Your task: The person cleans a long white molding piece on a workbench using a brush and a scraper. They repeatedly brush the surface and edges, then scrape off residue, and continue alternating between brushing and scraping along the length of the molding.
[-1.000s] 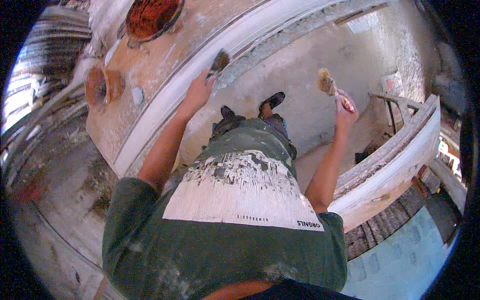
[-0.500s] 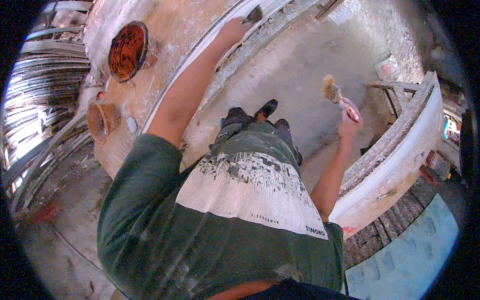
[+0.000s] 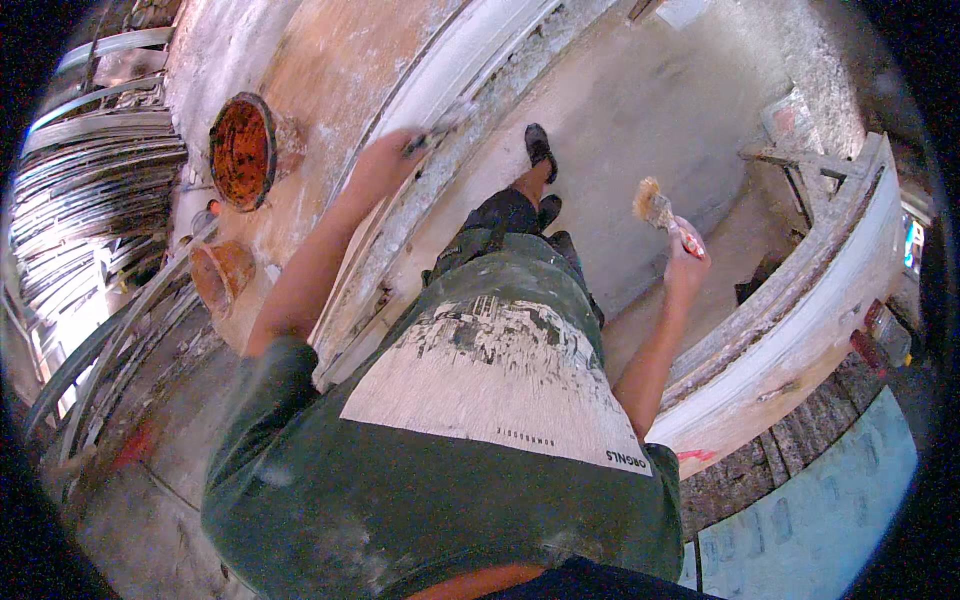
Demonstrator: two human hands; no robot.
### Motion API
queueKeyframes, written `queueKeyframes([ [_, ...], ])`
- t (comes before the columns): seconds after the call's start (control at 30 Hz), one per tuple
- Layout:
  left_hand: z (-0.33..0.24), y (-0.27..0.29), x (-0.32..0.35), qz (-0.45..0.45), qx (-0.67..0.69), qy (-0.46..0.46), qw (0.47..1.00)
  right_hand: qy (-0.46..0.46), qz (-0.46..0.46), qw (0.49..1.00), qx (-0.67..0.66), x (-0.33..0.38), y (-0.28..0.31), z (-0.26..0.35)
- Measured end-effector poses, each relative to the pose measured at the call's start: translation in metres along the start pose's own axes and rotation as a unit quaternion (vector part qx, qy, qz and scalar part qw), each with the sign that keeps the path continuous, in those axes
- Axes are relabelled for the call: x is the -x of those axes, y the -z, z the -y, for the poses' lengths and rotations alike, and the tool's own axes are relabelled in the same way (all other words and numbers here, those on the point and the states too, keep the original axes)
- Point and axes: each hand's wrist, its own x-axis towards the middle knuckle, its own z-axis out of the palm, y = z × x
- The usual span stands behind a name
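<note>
Left hand (image 3: 375, 170) at 11 o'clock, fingers wrapped on a small scraper (image 3: 432, 133) against white curved moulding (image 3: 440, 90); right hand (image 3: 685, 265) at 2 o'clock grips a paintbrush (image 3: 662, 215).

Far right, past the curved white moulding (image 3: 800, 330), a small lit screen (image 3: 912, 245) glows blue and white at the edge. A pale rectangular card (image 3: 690, 10) sits at top, too blurred to judge.

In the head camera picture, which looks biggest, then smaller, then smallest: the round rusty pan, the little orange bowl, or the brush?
1. Round rusty pan.
2. Orange bowl.
3. Brush in the right hand.
The bowl and brush look close in size, and the brush is nearer the camera, so that order is unsure.
</note>
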Motion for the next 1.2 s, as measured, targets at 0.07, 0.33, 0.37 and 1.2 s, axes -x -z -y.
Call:
queueKeyframes([
  [0.07,-0.037,0.012,-0.075,0.008,-0.033,-0.02,0.999,0.03,0.008,0.999,0.014,-0.027,-0.008,0.032],
  [0.33,-0.067,0.015,-0.154,0.0,0.012,-0.093,0.996,0.089,0.05,0.995,0.018,-0.125,-0.024,0.118],
  [0.37,-0.064,0.02,-0.128,0.016,0.03,-0.075,0.997,0.097,0.05,0.993,0.046,-0.133,-0.024,0.131],
  [1.2,-0.118,0.029,-0.222,0.009,0.061,-0.105,0.993,0.117,0.057,0.991,0.036,-0.205,-0.058,0.176],
])
